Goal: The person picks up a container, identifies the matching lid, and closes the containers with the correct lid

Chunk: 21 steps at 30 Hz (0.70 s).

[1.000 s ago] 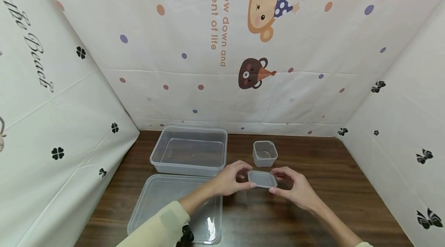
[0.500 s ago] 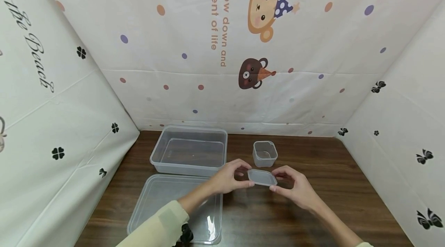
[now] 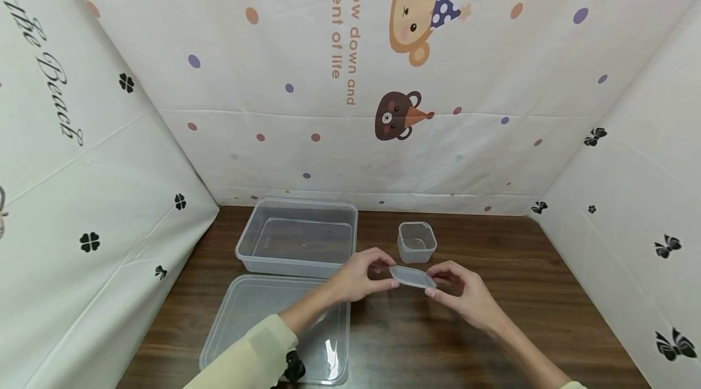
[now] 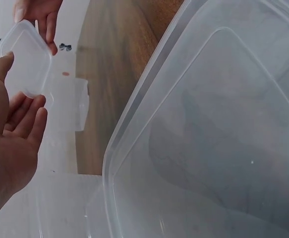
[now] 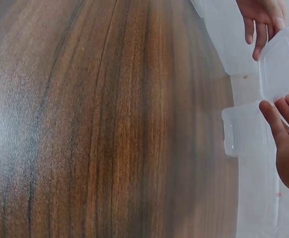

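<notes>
Both hands are raised over the worktop [image 3: 493,291], pinching one small lid [image 3: 412,276] between them. The left hand [image 3: 358,276] holds its left edge with thumb and fingertips; the right hand [image 3: 465,294] holds the right edge the same way. The lid is clear plastic, square with rounded corners, held nearly flat and off the worktop. The left wrist view confirms it: lid [image 4: 25,62] spans the gap between the two sets of fingertips.

Small tub [image 3: 417,241]: clear, open, standing upright just beyond the hands, a little further from the person than the lid. Lid and tub are apart; the lid sits in the air in front of and above the tub's near rim, not over its mouth.

Large tub [image 3: 298,237]: clear, open, beyond and left of the left hand. Large lid [image 3: 263,322]: lies flat on the worktop under the left forearm, just in front of the large tub, not fitted.

Judgement on progress: small lid is picked up and squared between both hands, which reads as done. Left: carry it over the small tub, line up the corners, press it down. The large tub is also uncovered, its lid untouched beside it.
</notes>
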### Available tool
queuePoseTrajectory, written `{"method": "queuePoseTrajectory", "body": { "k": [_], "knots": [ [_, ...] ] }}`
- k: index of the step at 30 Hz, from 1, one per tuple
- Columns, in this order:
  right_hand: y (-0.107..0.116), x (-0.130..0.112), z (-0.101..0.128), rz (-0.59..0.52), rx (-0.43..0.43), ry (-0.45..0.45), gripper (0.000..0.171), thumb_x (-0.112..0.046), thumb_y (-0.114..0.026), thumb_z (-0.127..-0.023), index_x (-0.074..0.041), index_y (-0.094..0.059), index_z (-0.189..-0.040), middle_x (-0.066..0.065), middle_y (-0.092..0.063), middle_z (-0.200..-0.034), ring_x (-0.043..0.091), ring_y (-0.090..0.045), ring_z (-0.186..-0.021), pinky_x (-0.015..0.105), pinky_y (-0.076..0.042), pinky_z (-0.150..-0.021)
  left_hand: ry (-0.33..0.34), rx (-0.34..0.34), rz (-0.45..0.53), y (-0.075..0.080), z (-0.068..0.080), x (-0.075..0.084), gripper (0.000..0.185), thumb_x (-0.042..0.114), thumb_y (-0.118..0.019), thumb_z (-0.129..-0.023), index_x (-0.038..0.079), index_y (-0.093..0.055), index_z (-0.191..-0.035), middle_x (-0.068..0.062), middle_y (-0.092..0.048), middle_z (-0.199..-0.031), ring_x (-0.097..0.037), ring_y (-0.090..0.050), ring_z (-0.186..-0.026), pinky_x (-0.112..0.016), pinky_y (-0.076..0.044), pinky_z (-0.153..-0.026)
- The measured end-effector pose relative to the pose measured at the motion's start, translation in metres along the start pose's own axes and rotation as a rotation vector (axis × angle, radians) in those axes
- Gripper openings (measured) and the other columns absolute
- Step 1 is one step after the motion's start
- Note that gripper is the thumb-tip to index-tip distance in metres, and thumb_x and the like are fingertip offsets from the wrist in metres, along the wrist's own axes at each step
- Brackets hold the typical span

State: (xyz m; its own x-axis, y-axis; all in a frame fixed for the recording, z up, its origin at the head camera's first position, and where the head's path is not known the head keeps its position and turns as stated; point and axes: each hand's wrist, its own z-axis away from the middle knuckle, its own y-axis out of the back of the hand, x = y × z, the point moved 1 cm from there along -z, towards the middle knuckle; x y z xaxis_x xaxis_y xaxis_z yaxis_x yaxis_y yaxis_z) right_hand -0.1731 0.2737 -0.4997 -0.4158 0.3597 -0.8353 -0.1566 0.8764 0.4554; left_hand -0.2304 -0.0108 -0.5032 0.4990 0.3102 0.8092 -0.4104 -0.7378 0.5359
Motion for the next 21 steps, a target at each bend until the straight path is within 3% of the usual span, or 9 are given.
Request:
{"method": "queuePoseTrajectory", "body": {
  "k": [6, 10, 21],
  "knots": [
    [-0.0013, 0.0021, 0.0004, -0.022, -0.005, -0.01, 0.032, -0.008, -0.08, -0.095, 0.004, -0.067, -0.122, 0.012, -0.071, -0.12, 0.023, -0.073, -0.111, 0.033, -0.06, -0.096, 0.015, -0.008, -0.036, 0.0009, 0.0002, 0.0018, 0.038, 0.038, -0.081, -0.096, 0.013, -0.071, -0.123, 0.006, -0.068, -0.119, -0.012, -0.068, -0.109, -0.024, -0.056, -0.097],
    [-0.0022, 0.0032, 0.0, -0.039, -0.008, -0.019, 0.032, -0.007, -0.08, -0.096, 0.006, -0.067, -0.122, 0.014, -0.071, -0.119, 0.021, -0.073, -0.11, 0.03, -0.059, -0.095, 0.017, -0.004, -0.035, 0.0006, 0.0009, 0.0037, 0.034, 0.036, -0.08, -0.097, 0.014, -0.071, -0.122, 0.008, -0.068, -0.117, -0.016, -0.07, -0.109, -0.026, -0.056, -0.096],
    [-0.0037, -0.0001, -0.0002, -0.069, 0.009, -0.018, 0.028, -0.005, -0.079, -0.096, 0.003, -0.068, -0.12, 0.015, -0.072, -0.118, 0.022, -0.074, -0.107, 0.028, -0.059, -0.095, -0.024, 0.096, -0.058, -0.0004, -0.0008, 0.0027, 0.021, 0.032, -0.081, -0.097, 0.021, -0.074, -0.114, 0.014, -0.069, -0.112, -0.011, -0.068, -0.109, -0.03, -0.056, -0.097]
  ]
}}
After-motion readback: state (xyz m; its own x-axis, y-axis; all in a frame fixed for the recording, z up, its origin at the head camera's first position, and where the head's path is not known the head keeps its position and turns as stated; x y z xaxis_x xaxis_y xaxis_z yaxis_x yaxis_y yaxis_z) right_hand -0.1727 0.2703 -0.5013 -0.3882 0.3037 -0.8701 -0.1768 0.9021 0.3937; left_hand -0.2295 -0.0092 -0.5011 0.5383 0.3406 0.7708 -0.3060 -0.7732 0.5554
